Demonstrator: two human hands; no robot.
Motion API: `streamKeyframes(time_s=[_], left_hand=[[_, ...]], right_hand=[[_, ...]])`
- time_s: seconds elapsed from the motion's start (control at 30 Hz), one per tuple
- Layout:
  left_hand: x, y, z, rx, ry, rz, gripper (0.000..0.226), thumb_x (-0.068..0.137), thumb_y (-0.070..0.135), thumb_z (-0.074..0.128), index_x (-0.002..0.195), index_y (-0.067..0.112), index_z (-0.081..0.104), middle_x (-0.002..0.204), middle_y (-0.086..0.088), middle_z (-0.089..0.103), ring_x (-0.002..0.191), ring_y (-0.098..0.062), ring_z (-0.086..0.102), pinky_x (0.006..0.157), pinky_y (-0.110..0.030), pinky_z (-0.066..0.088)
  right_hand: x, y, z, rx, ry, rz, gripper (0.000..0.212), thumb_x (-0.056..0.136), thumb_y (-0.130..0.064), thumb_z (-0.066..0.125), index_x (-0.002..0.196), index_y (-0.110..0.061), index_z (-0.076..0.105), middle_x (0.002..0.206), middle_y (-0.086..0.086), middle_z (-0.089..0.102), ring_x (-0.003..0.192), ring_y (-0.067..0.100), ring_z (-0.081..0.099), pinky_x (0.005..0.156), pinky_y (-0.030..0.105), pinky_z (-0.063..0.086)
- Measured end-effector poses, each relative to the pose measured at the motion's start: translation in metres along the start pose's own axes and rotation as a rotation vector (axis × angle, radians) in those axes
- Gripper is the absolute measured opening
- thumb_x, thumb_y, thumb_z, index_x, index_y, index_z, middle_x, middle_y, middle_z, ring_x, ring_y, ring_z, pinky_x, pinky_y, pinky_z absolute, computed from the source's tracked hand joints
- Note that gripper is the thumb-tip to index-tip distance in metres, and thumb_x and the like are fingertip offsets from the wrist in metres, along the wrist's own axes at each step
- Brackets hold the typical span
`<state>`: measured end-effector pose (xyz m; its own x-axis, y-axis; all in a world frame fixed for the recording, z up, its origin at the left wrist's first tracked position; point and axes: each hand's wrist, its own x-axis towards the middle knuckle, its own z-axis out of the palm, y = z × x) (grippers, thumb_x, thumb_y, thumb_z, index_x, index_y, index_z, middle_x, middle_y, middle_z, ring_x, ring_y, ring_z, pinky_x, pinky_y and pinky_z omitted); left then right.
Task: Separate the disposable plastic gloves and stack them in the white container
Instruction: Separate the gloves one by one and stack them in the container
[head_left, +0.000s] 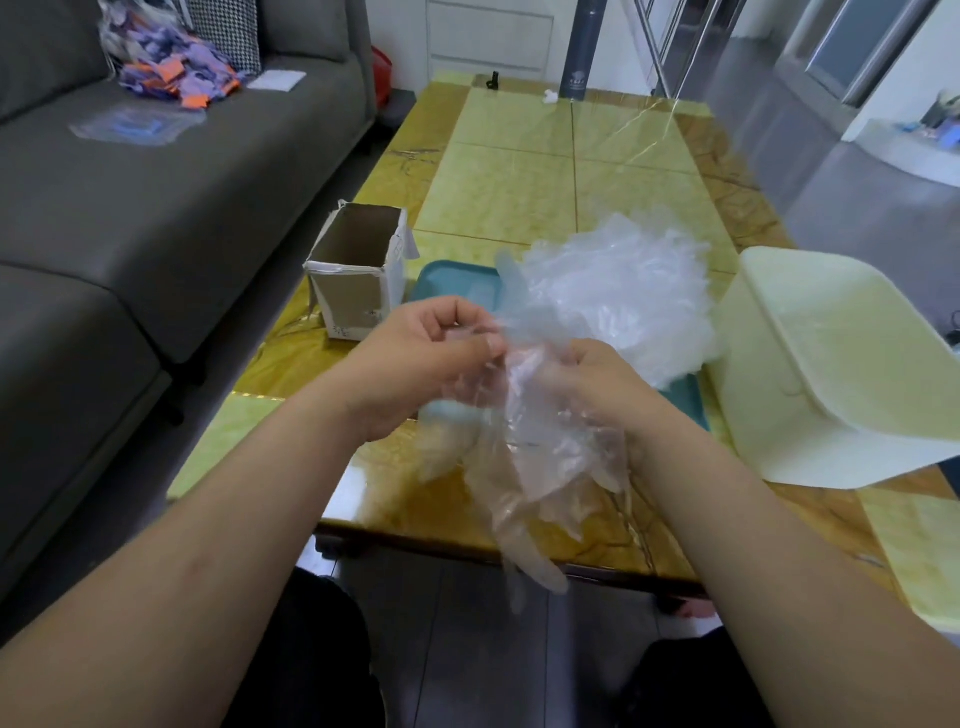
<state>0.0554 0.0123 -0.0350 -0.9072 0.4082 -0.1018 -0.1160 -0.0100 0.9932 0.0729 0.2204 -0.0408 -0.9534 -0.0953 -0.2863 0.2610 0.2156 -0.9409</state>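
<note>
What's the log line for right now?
left hand: pinches gloves; right hand: holds gloves; pile: on teal tray; white container: beside pile

Disposable gloves of thin, clear, crinkled plastic. A loose glove pile (613, 291) is heaped on a teal tray (452, 280) on the table (519, 182), just beside the white container (779, 441). A few held gloves (524, 467), clinging together, hang in front of the pile over the table's near edge. The left hand (431, 353) pinches their upper edge, the right hand (597, 384) grips them from the opposite side, and the glove fingers dangle downward. The white container, a cream-white plastic tub with rounded corners, stands with its opening upward at the table's right side.
</note>
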Motion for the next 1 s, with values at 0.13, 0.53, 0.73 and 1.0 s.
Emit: streamKeyframes(time_s=[0.13, 0.53, 0.73, 1.0], left_hand=[[0.009, -0.010, -0.005, 0.218, 0.133, -0.023, 0.014, 0.089, 0.009, 0.081, 0.096, 0.005, 0.070, 0.085, -0.008, 0.075, 0.077, -0.026, 0.074, 0.064, -0.037, 0.061], [0.013, -0.012, -0.014, 0.223, 0.208, -0.050, 0.017, 0.085, 0.008, 0.084, 0.098, 0.006, 0.073, 0.085, -0.010, 0.077, 0.073, -0.021, 0.073, 0.066, -0.037, 0.063], [0.014, -0.018, -0.034, 0.233, 0.435, -0.063, 0.017, 0.090, 0.013, 0.081, 0.102, 0.004, 0.073, 0.079, -0.010, 0.073, 0.064, -0.015, 0.068, 0.060, -0.024, 0.058], [0.007, -0.015, -0.017, -0.041, -0.070, -0.353, 0.067, 0.083, 0.052, 0.083, 0.129, 0.006, 0.069, 0.127, -0.017, 0.073, 0.120, -0.036, 0.069, 0.110, -0.053, 0.050]], right_hand=[[-0.006, -0.004, 0.005, 0.399, -0.150, 0.178, 0.032, 0.103, -0.025, 0.062, 0.113, 0.002, 0.075, 0.102, 0.020, 0.077, 0.085, 0.028, 0.073, 0.074, 0.033, 0.061], [0.001, 0.014, -0.002, 0.210, -0.124, 0.058, 0.025, 0.104, -0.024, 0.063, 0.111, -0.004, 0.078, 0.108, 0.022, 0.076, 0.099, 0.034, 0.070, 0.099, 0.051, 0.055], [0.002, 0.012, -0.009, 0.215, -0.048, 0.077, 0.031, 0.103, -0.030, 0.064, 0.114, -0.004, 0.076, 0.122, 0.032, 0.069, 0.117, 0.043, 0.067, 0.111, 0.062, 0.046], [-0.006, 0.001, -0.010, 0.488, -0.131, 0.175, 0.038, 0.108, -0.026, 0.052, 0.128, 0.001, 0.068, 0.121, 0.027, 0.072, 0.113, 0.043, 0.070, 0.102, 0.057, 0.054]])
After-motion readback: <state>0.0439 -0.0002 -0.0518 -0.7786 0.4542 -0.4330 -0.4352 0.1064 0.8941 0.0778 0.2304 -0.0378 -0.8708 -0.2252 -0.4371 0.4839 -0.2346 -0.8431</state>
